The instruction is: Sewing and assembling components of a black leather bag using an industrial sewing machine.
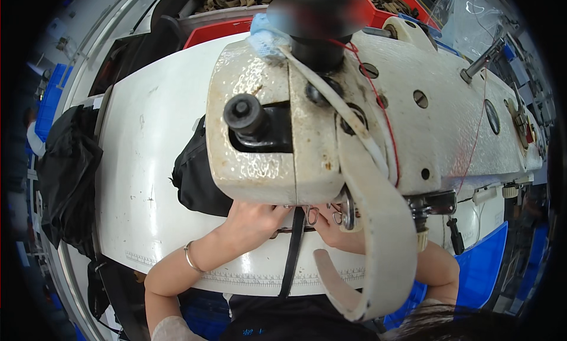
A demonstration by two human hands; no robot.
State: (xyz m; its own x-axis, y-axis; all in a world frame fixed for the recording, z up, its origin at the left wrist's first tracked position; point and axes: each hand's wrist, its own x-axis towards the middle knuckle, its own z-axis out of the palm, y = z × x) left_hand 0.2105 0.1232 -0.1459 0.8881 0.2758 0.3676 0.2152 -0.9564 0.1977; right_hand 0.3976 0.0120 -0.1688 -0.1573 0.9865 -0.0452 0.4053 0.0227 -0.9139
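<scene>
My left hand (255,223) reaches under the sewing machine head (266,175), its fingers bent inward and closed, the tips hidden. From the other side my right hand (335,230) comes in, partly covered by the machine's presser parts and a curved cream-coloured guard (387,246). Its closed fingers rest against a narrow black strip (292,252), which looks like zipper tape. This strip runs between my hands from under the machine head to the table's near edge. Black fabric (198,175) lies bunched beyond my left hand, partly behind the machine head. The needle area is hidden.
The white table (142,152) carries a ruler scale along its near edge. More black fabric (71,170) hangs at the left side. Red bins (221,33) with dark pieces stand at the back. A blue bin (484,270) sits at the lower right. Red thread (384,116) runs down the machine.
</scene>
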